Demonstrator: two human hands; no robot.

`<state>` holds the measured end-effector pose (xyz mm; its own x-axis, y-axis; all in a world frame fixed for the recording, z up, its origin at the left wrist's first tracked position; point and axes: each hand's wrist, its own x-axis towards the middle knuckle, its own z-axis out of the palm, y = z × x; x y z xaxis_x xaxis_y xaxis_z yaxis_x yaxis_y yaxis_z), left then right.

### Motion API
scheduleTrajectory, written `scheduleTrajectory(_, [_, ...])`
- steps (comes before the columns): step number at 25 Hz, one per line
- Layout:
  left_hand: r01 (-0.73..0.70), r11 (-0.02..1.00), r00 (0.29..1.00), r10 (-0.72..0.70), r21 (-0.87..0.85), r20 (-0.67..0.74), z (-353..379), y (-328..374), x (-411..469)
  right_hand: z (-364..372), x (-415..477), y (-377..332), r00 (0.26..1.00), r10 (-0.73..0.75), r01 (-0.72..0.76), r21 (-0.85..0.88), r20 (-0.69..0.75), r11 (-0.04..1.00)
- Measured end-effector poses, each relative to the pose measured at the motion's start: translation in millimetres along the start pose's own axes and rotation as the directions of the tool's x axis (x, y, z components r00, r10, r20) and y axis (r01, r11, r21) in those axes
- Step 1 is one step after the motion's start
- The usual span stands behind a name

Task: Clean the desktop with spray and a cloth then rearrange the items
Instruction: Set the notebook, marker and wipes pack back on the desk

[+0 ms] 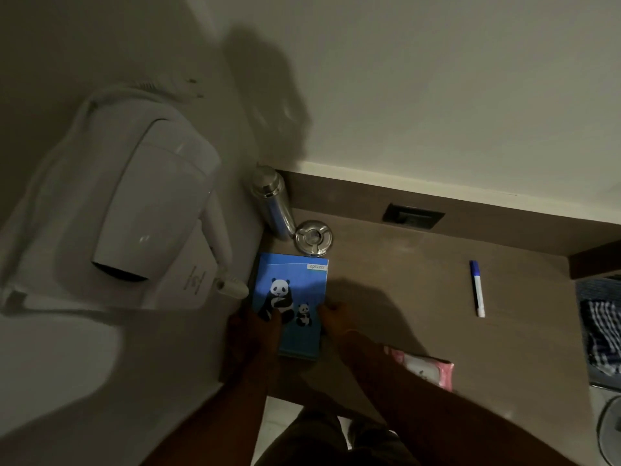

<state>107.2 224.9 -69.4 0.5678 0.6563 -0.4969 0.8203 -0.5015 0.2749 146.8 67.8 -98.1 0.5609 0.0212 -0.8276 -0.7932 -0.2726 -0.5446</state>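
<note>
A blue notebook point(295, 290) with pandas on its cover lies flat at the left end of the brown desktop point(403, 280). My left hand point(255, 331) grips its near-left edge, thumb on the cover. My right hand point(336, 317) holds its right edge. Behind the notebook stand a steel bottle point(274, 203) and a round steel ashtray point(313, 237). A blue-capped marker point(478, 289) lies to the right. A pink wipes pack point(426, 366) sits by the front edge, partly behind my right forearm. No spray or cloth is in view.
A white wall-mounted hair dryer point(141, 210) hangs on the left wall close to the notebook. A black socket plate point(413, 216) sits in the desk's back ledge. Checked fabric point(601, 327) and a fan point(611, 428) are at the right edge. The room is dim.
</note>
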Motion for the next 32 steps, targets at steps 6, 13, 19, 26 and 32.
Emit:
scheduleTrajectory(6, [-0.034,0.987,0.992,0.053,-0.157,0.117,10,-16,4,-10,-6,4,0.996,0.039,-0.046,0.087,0.081,0.995])
scheduleTrajectory(13, [0.038,0.919,0.897,0.142,-0.392,0.42,24,-19,0,-37,-25,19,0.992,-0.092,0.101,0.106,-0.086,0.989])
scheduleTrajectory(19, [0.097,0.799,0.885,0.204,-0.594,0.418,39,31,-29,-89,-34,35,0.932,-0.148,0.252,0.298,-0.331,0.921])
scheduleTrajectory(26, [-0.038,0.852,0.854,0.299,-0.522,0.426,97,152,-64,-195,-13,24,0.915,-0.063,0.237,0.403,-0.398,0.884])
scheduleTrajectory(32, [-0.146,0.896,0.841,0.336,-0.419,0.425,127,176,-80,-232,1,38,0.897,-0.133,0.176,0.062,-0.422,0.983])
